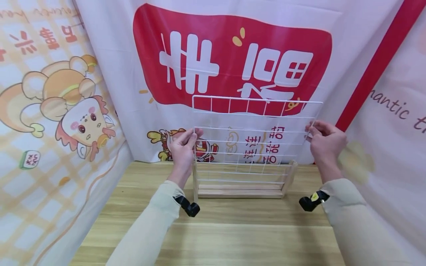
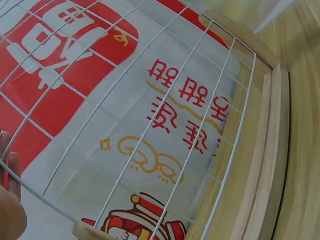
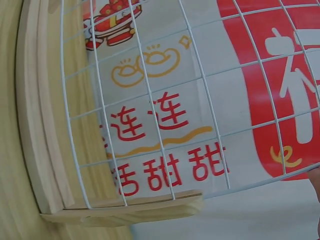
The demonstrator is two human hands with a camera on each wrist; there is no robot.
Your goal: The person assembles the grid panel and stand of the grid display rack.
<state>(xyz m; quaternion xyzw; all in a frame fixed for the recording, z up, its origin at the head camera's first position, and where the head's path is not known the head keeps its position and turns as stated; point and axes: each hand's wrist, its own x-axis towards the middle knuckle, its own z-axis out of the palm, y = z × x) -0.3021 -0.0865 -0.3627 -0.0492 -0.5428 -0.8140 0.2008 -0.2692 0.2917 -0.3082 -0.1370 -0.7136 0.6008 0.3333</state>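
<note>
A white wire grid panel (image 1: 247, 99) stands upright between my two hands. My left hand (image 1: 183, 151) pinches its left edge wire, thumb in front. On the right edge, slightly higher up, my right hand (image 1: 326, 142) grips the wire between thumb and fingers. The panel's lower part lies between the two side pieces of a pale wooden stand (image 1: 239, 194), with its bottom wire near the stand's crossbar (image 2: 262, 150). Whether that wire touches the wood, I cannot tell. In the right wrist view a wooden side piece (image 3: 145, 212) runs along the grid's edge; only a sliver of the hand shows there.
The stand rests on a wood-grain table (image 1: 253, 240). Behind it hangs a white cloth (image 1: 113, 55) with a red printed patch. A patterned cloth (image 1: 20, 129) hangs on the left, and another printed cloth (image 1: 399, 155) on the right. Black wrist-worn mounts (image 1: 189, 207) show on both sleeves.
</note>
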